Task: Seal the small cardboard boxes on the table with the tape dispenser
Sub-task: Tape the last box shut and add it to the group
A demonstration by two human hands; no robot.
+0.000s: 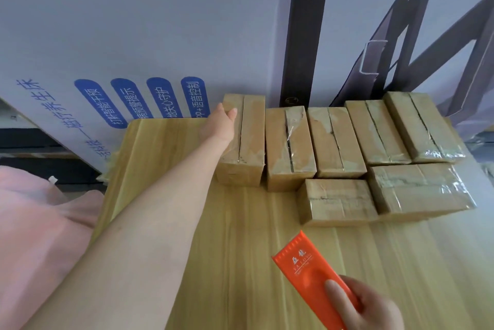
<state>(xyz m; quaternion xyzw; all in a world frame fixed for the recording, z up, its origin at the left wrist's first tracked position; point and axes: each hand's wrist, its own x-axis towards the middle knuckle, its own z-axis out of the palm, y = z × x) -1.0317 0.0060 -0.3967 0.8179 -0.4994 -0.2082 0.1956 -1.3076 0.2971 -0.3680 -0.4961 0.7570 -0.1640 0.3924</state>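
While left hand grips a box, right hand grips orange "YA LONG" dispenser.

A white sign board with blue labels leans at the wall, a dark upright panel beside it; pink cloth on my left.

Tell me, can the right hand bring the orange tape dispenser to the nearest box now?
Probably yes: only bare table lies between the right hand, holding the tape dispenser, and the nearest box.
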